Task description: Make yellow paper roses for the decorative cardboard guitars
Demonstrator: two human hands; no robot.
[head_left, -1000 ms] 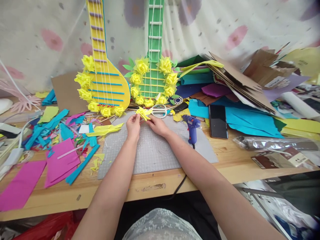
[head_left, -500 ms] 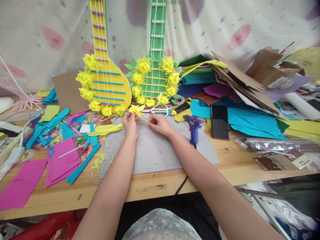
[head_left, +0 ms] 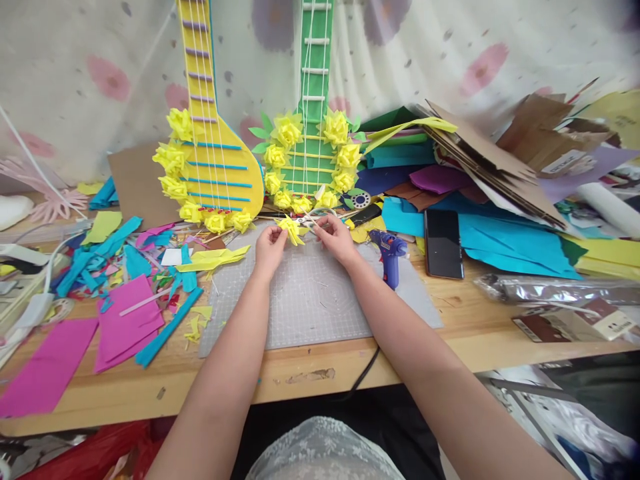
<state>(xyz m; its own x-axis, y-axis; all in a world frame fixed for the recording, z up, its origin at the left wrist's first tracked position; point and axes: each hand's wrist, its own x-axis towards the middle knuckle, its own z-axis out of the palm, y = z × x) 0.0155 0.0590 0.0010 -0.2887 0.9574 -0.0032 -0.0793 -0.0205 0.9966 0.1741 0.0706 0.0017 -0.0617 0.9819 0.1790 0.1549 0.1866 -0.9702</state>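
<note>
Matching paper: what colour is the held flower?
The flower is yellow; head view shows it best.

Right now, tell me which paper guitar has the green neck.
The right-hand guitar, whose body is green too; the left-hand guitar has a yellow neck.

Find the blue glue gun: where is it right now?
Head view, right of centre: the glue gun stands on the cutting mat, between the right hand and the phone.

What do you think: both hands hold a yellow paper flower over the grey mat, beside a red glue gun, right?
Not quite. The head view shows the glue gun is blue, not red. The left hand and right hand do hold a yellow paper flower over the grey mat.
</note>
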